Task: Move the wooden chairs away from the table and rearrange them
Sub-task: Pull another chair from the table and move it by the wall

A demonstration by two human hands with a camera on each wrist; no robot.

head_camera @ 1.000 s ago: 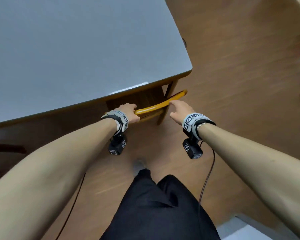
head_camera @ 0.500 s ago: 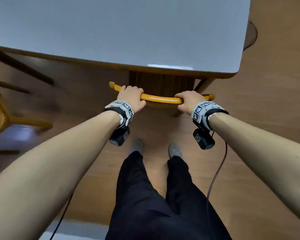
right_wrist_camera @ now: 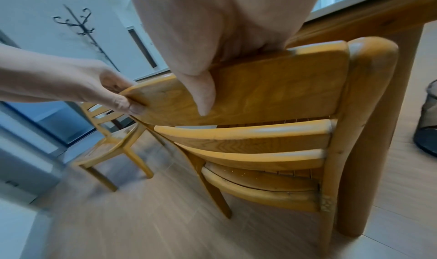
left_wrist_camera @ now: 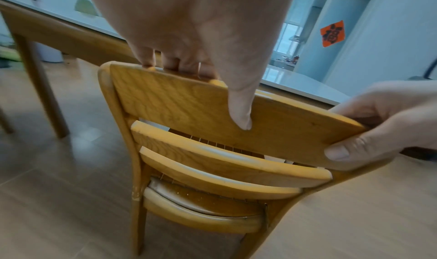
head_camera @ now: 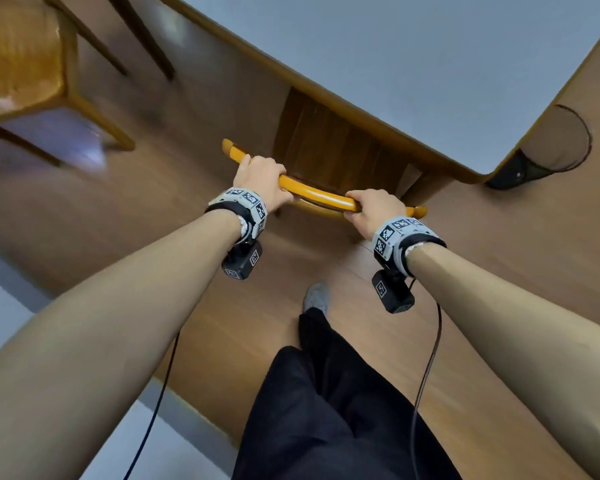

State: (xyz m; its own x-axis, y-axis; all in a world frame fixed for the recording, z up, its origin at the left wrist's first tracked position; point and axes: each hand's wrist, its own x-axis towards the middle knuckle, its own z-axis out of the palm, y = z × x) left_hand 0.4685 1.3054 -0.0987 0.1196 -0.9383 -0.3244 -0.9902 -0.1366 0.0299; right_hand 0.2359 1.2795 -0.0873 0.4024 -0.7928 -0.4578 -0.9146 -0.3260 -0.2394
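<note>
A yellow wooden chair (head_camera: 321,195) stands tucked under the grey-topped table (head_camera: 413,71), its seat mostly hidden below the tabletop. My left hand (head_camera: 262,183) grips the left part of the top back rail, thumb on the rear face, fingers over the front. My right hand (head_camera: 369,207) grips the right part of the same rail. The left wrist view shows the chair's slatted back (left_wrist_camera: 189,117) with my left thumb (left_wrist_camera: 240,106) pressed on it. In the right wrist view the chair (right_wrist_camera: 272,104) stands right beside the table leg (right_wrist_camera: 378,113).
A second wooden chair (head_camera: 21,60) stands on the floor at the upper left, away from the table, also seen as a chair (right_wrist_camera: 108,147) in the right wrist view. A dark mesh bin (head_camera: 548,150) sits by the table's right corner. My legs and foot (head_camera: 317,296) are behind the chair.
Both hands have closed firmly on the chair's top rail. The view has swung round, the second chair has come into sight at the left, and one foot has stepped back.
</note>
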